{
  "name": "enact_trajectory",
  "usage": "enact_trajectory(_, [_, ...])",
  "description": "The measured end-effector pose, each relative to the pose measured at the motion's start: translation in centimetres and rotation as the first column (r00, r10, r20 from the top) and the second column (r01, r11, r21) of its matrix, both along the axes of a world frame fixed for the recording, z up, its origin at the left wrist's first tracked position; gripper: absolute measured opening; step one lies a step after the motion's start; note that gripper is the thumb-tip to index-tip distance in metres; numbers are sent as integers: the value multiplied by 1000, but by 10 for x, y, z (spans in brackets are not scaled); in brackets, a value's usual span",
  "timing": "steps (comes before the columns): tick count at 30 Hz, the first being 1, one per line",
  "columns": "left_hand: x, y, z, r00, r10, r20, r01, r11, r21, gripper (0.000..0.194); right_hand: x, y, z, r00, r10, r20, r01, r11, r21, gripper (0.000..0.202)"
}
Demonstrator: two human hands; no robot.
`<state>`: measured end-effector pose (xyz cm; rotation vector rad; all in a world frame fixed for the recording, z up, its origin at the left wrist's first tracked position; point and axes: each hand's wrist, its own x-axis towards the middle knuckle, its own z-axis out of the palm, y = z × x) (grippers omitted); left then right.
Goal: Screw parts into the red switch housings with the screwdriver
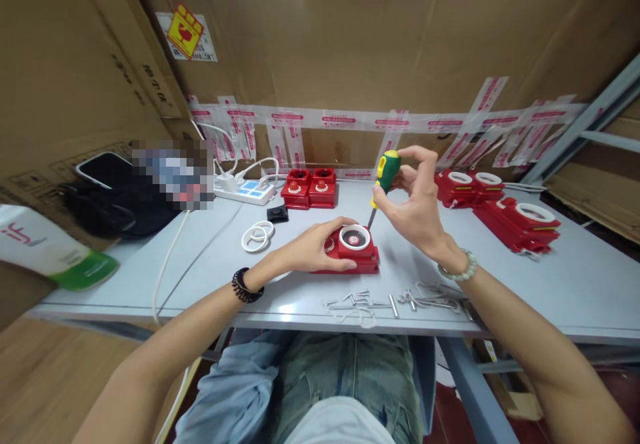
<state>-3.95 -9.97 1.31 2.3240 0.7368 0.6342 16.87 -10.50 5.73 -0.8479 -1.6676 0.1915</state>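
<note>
My left hand (323, 247) grips a red box (367, 262) on the tabletop, its fingers around the left side and near a white ring (355, 237) on the box's top. In my right hand (413, 201) is a screwdriver (388, 172) with a green and yellow handle, held upright with a slight tilt. Its tip points down at the back right corner of the box; whether it touches a screw cannot be made out. Several loose screws and metal pins (394, 306) lie in front of the box.
Two small red boxes (309, 189) stand behind, beside a power strip (245, 191). White rings (257, 236) and a black part (277, 213) lie left. More red boxes (517, 223) sit right. A green-white tube (55, 247) is far left; cardboard (350, 44) walls the back.
</note>
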Motion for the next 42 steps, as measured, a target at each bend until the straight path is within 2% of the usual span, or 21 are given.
enact_trajectory(4, [0, 0, 0, 1000, 4, -14, -4, 1000, -2, 71, -1, 0, 2, 1000, 15, 17, -15, 1000, 2, 53])
enact_trajectory(12, [-1, 0, -1, 1000, 0, -4, 0, 1000, 4, 70, -2, 2, 0, 999, -34, 6, 33, 998, 52, 54])
enact_trajectory(19, [-1, 1, -1, 1000, 7, -8, -7, 1000, 4, 71, -1, -1, 4, 1000, 28, 9, -28, 998, -52, 52])
enact_trajectory(23, [-1, 1, -1, 1000, 3, -2, -3, 1000, 0, 70, -1, -2, 6, 998, -32, 51, 36, 996, -77, 52])
enact_trajectory(27, [0, 1, -2, 1000, 1, 4, -1, 1000, 16, 70, 2, 0, 6, 988, -101, 115, 104, 994, -23, 57])
enact_trajectory(31, [-1, 1, -2, 1000, 0, 2, 0, 1000, 10, 71, 4, 2, 7, 992, 7, 126, 3, 997, -74, 67])
enact_trajectory(35, [-2, 0, -1, 1000, -3, -1, 3, 1000, 3, 71, 3, 5, 5, 986, 169, 2, -166, 971, -171, 77])
enact_trajectory(37, [-2, 0, -1, 1000, -2, 2, 2, 1000, 3, 70, 1, 5, 5, 969, 238, -59, -245, 945, -217, 66])
enact_trajectory(39, [-1, 0, -1, 1000, -2, 6, 2, 1000, 1, 70, 1, 3, 6, 966, 246, -84, -259, 933, -248, 46])
enact_trajectory(42, [-1, 0, -1, 1000, 1, -1, -1, 1000, -1, 70, 1, 1, 9, 996, 85, -6, -84, 967, -239, 25])
